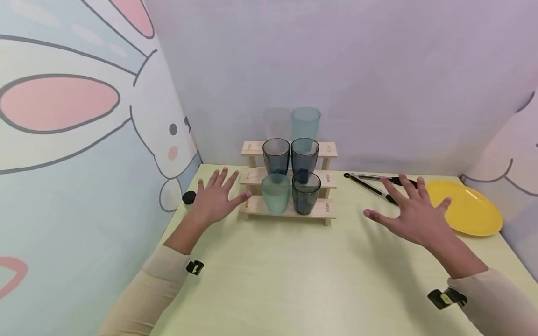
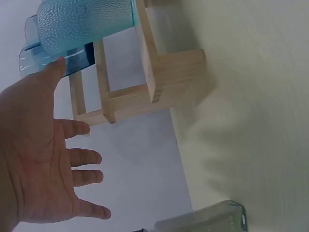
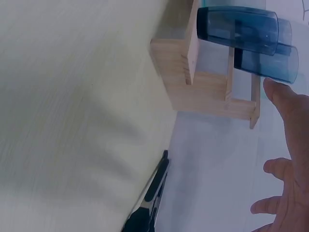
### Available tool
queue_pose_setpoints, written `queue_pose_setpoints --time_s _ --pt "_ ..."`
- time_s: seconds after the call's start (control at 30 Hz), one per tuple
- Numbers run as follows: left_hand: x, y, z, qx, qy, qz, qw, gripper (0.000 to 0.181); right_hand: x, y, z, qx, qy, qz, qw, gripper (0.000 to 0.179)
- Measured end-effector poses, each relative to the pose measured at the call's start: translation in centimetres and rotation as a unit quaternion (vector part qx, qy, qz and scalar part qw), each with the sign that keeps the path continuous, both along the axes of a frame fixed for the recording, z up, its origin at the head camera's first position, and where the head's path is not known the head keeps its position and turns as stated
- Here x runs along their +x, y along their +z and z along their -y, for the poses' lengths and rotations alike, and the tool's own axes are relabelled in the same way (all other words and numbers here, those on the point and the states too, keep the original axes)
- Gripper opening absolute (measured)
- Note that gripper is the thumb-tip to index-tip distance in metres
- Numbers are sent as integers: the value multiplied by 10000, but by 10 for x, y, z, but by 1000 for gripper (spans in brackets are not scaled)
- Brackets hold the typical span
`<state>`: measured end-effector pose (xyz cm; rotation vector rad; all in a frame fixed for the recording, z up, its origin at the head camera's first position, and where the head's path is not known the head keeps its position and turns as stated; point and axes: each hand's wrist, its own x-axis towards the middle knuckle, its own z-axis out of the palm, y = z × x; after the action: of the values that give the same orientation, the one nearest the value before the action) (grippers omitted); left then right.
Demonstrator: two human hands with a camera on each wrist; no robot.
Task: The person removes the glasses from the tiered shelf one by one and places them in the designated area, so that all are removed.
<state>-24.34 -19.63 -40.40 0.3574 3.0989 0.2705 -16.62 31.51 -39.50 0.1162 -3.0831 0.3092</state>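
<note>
My left hand (image 1: 214, 200) hovers with fingers spread, left of a three-tier wooden stand (image 1: 252, 205), holding nothing. My right hand (image 1: 416, 217) is likewise spread and free of any object, between the stand and a yellow plate (image 1: 479, 210). On the bottom step stand a teal frosted cup (image 1: 275, 193) and a dark grey-blue cup (image 1: 306, 193). Two more dark cups, a left one (image 1: 276, 156) and a right one (image 1: 304, 154), occupy the middle step. A light blue cup (image 1: 306, 122) is on the top step, its lower part hidden.
Black-and-silver tongs (image 1: 370, 186) lie behind my right hand, partly covered by it. Near the left wall is a clear bottle (image 2: 207, 220) with a black cap (image 1: 189, 198), largely hidden by my left hand. Walls bound the pale table (image 1: 294, 275) at back, left and right.
</note>
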Motion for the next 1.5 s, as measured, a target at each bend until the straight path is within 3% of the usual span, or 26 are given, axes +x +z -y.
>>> queue_pose_setpoints --time_s 0.2,0.4,0.53,0.67,0.87,1.07,1.23,1.5 --pt "-3 -20 -1 -32 -238 294 9993 104 -10 6 32 -240 327 -161 9990 115" --pt "-7 -38 -2 385 -436 752 9955 109 -22 12 70 -510 692 -150 9962 115" --pt "-11 -51 -1 631 -547 1002 9915 113 -31 10 91 -960 974 -69 9906 116" --pt "-14 -60 -1 788 -560 1116 9890 114 -42 3 109 -1711 1170 30 9783 113" --pt "-17 -67 -1 1084 -478 1124 9866 112 -58 -8 130 -2680 1319 -64 9543 101" --pt "-21 -71 -1 1387 -474 1165 9823 112 -64 -13 143 -2850 1135 -136 9517 99" --pt "-20 -71 -1 1728 -366 1325 9753 112 -66 -16 152 -2915 1012 -428 9502 92" --pt "-20 -70 -1 1895 -299 1426 9710 113 -68 -22 158 -3031 958 -828 9445 76"
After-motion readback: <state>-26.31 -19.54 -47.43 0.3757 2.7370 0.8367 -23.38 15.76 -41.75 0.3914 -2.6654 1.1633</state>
